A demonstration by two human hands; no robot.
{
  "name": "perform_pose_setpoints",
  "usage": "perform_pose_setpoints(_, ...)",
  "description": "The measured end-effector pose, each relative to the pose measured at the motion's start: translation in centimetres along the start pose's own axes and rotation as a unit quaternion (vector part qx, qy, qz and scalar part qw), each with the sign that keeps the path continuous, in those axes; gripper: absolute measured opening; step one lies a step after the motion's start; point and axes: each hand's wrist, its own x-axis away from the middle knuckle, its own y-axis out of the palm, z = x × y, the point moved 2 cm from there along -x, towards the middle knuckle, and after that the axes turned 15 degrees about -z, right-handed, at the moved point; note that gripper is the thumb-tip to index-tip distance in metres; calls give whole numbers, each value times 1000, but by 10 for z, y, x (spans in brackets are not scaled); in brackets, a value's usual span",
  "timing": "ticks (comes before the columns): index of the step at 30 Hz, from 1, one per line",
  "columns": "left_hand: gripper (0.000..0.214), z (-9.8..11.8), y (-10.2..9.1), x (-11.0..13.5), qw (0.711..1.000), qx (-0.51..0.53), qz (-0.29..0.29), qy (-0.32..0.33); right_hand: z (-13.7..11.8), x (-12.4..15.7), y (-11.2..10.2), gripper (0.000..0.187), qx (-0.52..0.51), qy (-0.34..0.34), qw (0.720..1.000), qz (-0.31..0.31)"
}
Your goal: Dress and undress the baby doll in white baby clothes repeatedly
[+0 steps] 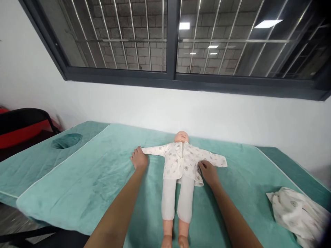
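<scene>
A baby doll (182, 136) lies face up on the green bed cover, its head toward the wall. It wears a white printed shirt (173, 163) and white trousers (169, 198), with both sleeves stretched out sideways and bare feet toward me. At the cuff of the picture-left sleeve (155, 150), my left hand (139, 159) is closed, with the sleeve's end at its thumb and forefinger. My right hand (210, 173) has its fingers bent together on the shirt's side, below the other sleeve (216, 159). The fingertips of this hand are partly hidden.
The green padded bed (85, 179) stands against a white wall, with a face hole (67, 141) at its left end. A crumpled white printed cloth (297, 213) lies at the right. Beyond the left end is a red and black chair (24, 125). A barred window (170, 77) is above.
</scene>
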Motion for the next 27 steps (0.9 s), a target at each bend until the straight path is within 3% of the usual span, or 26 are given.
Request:
perform_pose_setpoints(5, 43, -5, 7, -3, 999, 8, 33, -3, 0, 0, 3, 40, -26, -28, 999, -31)
perform_pose_setpoints(11, 40, -2, 7, -1, 999, -12, 29, 6, -5, 3, 3, 44, -6, -11, 999, -38)
perform_pose_setpoints(20, 34, -1, 4, 4, 999, -42, 13, 31, -2, 9, 6, 33, -31, -20, 999, -36)
perform_pose_setpoints(27, 34, 2, 1, 4, 999, -43, 10, 32, 7, 39, -6, 37, -36, -27, 999, 18)
